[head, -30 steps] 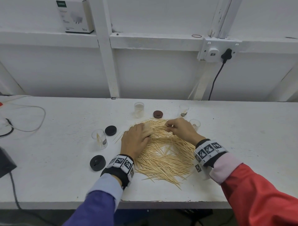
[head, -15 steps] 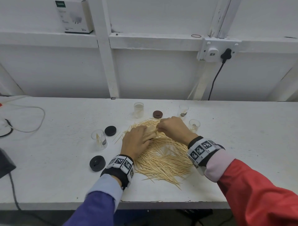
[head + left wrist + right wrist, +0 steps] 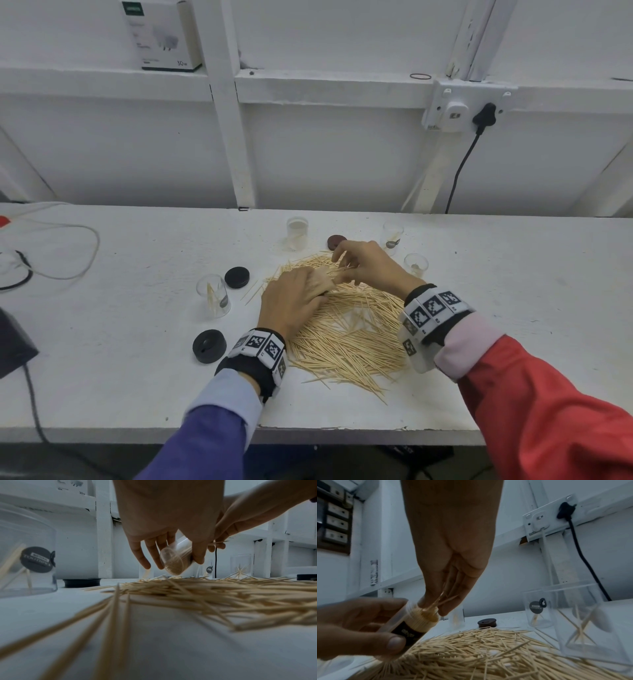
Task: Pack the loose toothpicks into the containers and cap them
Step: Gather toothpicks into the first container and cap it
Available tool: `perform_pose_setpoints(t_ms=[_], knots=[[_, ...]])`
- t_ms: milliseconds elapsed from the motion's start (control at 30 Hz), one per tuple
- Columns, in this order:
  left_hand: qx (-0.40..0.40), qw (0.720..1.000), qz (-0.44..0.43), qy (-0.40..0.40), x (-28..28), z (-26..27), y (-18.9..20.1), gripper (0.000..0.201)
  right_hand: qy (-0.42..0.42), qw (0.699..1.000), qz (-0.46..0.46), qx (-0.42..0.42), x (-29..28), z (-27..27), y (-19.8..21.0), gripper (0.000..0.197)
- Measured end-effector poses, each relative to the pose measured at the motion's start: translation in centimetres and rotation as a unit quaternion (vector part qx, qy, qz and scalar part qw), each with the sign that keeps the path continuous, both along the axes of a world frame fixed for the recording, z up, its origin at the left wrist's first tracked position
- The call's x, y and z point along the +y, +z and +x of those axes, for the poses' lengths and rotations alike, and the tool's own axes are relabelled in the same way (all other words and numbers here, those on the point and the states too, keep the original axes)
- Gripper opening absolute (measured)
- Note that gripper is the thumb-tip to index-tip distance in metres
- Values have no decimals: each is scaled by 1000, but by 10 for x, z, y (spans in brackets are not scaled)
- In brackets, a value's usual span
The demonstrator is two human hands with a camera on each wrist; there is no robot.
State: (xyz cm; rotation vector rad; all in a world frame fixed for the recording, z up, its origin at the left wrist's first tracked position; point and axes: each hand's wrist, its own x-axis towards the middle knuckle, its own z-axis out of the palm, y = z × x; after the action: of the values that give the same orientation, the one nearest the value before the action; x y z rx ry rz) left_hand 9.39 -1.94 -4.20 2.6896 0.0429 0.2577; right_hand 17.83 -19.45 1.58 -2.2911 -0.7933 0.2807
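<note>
The nearly full container (image 3: 412, 620) lies tilted over the toothpick heap (image 3: 346, 329), its mouth aimed at the right hand (image 3: 368, 265), which pinches several toothpicks there. The left hand (image 3: 291, 301) grips it. Four open containers and three caps ring the heap on the surface (image 3: 120, 377).

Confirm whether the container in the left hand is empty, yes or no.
No: the right wrist view shows the container gripped by the left hand packed with toothpicks at its mouth, where the right hand feeds in more.
</note>
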Motion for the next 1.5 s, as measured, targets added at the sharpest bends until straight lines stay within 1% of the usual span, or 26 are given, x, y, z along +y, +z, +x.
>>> perform_pose_setpoints(t_ms=[100, 233, 367, 467, 533, 733, 833, 967, 1067, 1233, 1400, 1500], knots=[[1, 1000, 4, 14, 0, -1, 1, 55, 0, 1000, 14, 23, -3, 4, 1, 25], [3, 1000, 7, 13, 1, 0, -1, 55, -12, 999, 31, 18, -5, 5, -3, 13], [10, 1000, 1, -3, 0, 1, -2, 60, -30, 998, 48, 8, -1, 2, -10, 11], [11, 1000, -3, -14, 0, 2, -3, 60, -28, 999, 46, -6, 4, -5, -13, 10], [11, 1000, -6, -14, 1, 2, -3, 60, -27, 998, 49, -6, 5, -7, -14, 11], [-2, 1000, -12, 5, 1, 1, -3, 59, -40, 995, 82, 33, -3, -1, -13, 20], [-5, 1000, -8, 18, 2, 1, -3, 60, -36, 994, 94, 50, -9, 1, -16, 20], [-2, 1000, -4, 17, 2, 2, -3, 60, -15, 993, 93, 68, -12, -3, -19, 37], [-3, 1000, 1, 10, 2, 2, -4, 60, -12, 995, 84, 59, -11, -5, -23, 41], [1, 1000, -1, 1, 1, 2, -4, 60, -23, 997, 76, 5, -8, -3, -24, 28], [11, 1000, -2, -12, 0, 1, -1, 61, -40, 994, 96, -17, -6, 2, -18, 15], [9, 1000, -2, -17, -1, 0, 0, 61, -40, 996, 68, -35, -5, 4, -17, 12]])
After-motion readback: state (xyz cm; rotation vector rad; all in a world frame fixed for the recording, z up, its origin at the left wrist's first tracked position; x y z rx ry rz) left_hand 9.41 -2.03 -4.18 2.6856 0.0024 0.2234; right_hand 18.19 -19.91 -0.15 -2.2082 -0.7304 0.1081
